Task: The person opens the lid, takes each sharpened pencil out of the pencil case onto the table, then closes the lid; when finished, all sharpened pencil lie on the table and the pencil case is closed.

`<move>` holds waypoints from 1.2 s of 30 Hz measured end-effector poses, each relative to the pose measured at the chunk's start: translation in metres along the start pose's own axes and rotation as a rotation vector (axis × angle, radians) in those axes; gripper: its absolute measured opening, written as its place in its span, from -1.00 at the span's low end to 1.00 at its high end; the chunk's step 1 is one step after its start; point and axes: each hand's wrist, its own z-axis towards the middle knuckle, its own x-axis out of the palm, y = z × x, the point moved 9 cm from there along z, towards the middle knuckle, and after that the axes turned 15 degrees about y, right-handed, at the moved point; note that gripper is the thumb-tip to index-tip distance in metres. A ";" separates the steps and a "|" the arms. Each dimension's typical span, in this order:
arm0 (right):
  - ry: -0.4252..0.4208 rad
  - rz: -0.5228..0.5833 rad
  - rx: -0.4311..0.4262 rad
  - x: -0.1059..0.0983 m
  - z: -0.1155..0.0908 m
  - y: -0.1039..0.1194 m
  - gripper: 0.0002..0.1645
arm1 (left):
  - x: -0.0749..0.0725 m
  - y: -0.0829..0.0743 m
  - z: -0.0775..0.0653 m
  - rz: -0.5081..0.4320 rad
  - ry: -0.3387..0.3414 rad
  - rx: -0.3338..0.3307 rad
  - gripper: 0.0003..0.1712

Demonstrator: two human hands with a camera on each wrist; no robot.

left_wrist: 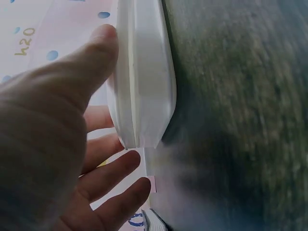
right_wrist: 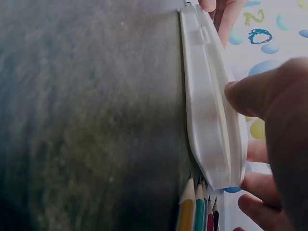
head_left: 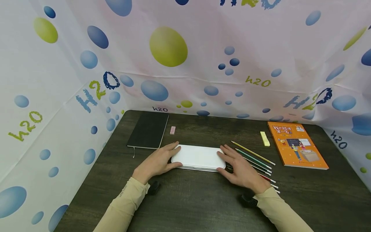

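A white pencil case (head_left: 199,157) lies flat in the middle of the table with its lid down, and a thin seam runs along its near side. My left hand (head_left: 158,162) holds its left end, thumb on the near edge and fingers toward the far corner. At the other end my right hand (head_left: 240,168) has its thumb at the near corner and fingers over the lid's right edge. In the left wrist view, the thumb (left_wrist: 105,41) touches the lid's edge. The right wrist view shows the right thumb (right_wrist: 236,94) on the lid side. The case's contents are hidden.
Several pencils (head_left: 255,153) lie right of the case, partly under my right hand. A black notebook (head_left: 149,130) and pink eraser (head_left: 172,130) lie at the back left. A yellow eraser-like piece (head_left: 264,139) and an orange book (head_left: 298,145) lie on the right.
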 end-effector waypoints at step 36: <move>-0.013 -0.125 0.015 0.001 -0.005 0.002 -0.20 | -0.001 -0.008 -0.005 0.117 -0.028 -0.082 -0.17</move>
